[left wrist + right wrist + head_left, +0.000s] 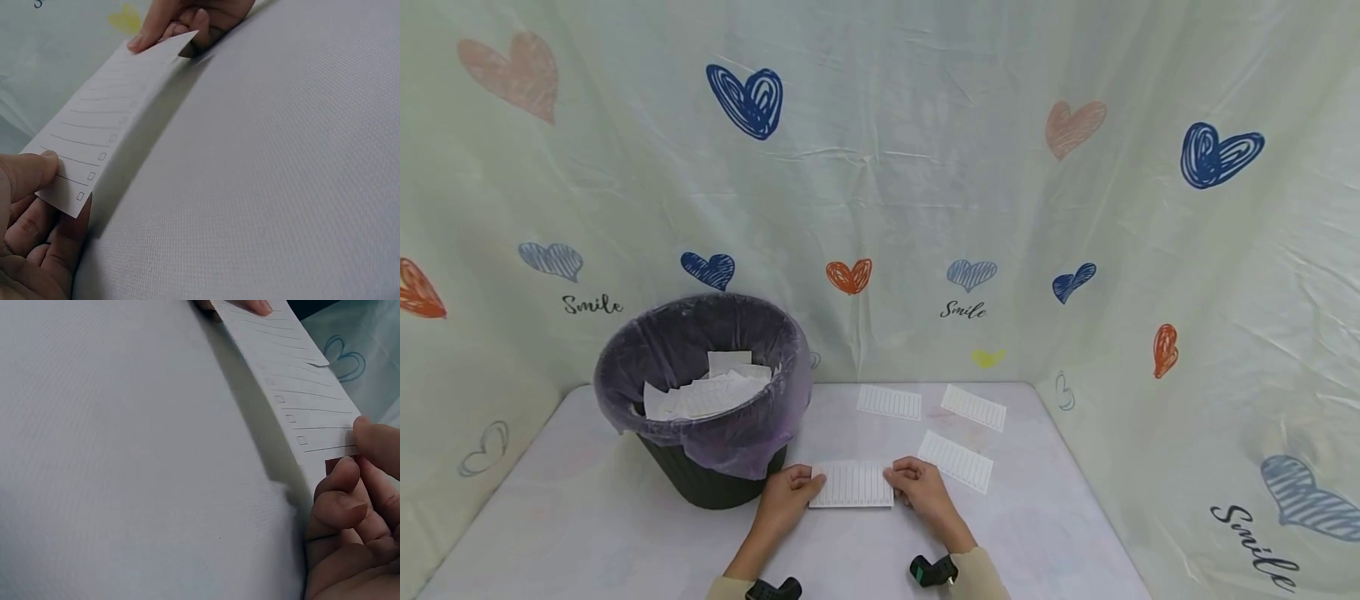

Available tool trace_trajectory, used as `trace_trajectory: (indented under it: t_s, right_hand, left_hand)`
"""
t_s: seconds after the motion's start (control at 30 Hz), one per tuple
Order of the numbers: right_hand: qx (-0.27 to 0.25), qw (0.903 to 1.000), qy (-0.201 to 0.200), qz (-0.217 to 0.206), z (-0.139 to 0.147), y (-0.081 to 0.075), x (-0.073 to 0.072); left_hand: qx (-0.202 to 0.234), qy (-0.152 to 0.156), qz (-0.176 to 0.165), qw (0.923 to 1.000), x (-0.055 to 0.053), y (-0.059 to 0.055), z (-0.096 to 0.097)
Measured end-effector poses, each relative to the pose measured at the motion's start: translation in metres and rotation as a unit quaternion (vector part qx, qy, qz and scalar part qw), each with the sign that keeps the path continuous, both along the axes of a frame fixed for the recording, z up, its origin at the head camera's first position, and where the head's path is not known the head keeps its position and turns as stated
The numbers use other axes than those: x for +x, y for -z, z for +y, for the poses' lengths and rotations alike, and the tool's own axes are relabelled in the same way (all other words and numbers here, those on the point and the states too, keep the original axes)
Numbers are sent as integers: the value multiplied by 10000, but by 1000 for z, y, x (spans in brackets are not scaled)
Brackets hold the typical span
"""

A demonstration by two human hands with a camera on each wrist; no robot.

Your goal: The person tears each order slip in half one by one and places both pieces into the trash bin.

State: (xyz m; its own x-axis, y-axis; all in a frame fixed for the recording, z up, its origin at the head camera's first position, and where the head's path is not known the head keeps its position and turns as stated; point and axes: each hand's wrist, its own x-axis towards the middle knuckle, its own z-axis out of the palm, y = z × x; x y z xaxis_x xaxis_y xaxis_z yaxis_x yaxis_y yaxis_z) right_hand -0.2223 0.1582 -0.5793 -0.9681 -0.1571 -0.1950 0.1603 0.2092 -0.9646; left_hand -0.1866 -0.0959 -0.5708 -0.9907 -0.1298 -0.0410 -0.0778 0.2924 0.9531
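A white lined checklist sheet (852, 486), with a column of small boxes along its near edge, is stretched sideways between both hands. My left hand (785, 502) pinches its left end, thumb on top and fingers beneath. At the other end my right hand (927, 493) pinches it the same way. In the left wrist view the sheet (87, 119) is held above the tabletop, casting a shadow under it. A small tear shows on the far edge of the sheet (300, 378) in the right wrist view.
Left of the hands stands a black bin (700, 475) lined with a purple bag (793, 375), with white papers (722, 392) inside. Three lined sheets lie beyond the right hand: one at back (889, 402), one farther right (973, 407), one nearer (957, 461). A heart-printed curtain (880, 208) surrounds the table.
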Motion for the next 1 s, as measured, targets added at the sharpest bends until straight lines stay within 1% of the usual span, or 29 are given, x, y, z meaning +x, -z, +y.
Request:
trace_trajectory:
  t_s: [0.13, 0.23, 0.43, 0.53, 0.8, 1.0]
  right_hand:
    - [-102, 9998, -79, -135, 0, -4, 0]
    - [-73, 9998, -109, -136, 0, -5, 2]
    - [-145, 9997, -2, -177, 1, -6, 3]
    - [-175, 9997, 25, -196, 2, -6, 3]
    - [-211, 9997, -123, -99, 1, -4, 2]
    - [-138, 9999, -8, -98, 1, -5, 2]
  left_hand:
    - [-7, -36, -27, 10000, 0, 1, 0]
    - [-74, -94, -54, 9999, -1, 1, 0]
    - [-270, -161, -100, 9995, 0, -3, 1]
    - [-245, -174, -135, 9995, 0, -3, 2]
    - [-214, -326, -186, 9991, -1, -2, 2]
    - [-172, -199, -300, 9992, -1, -3, 1]
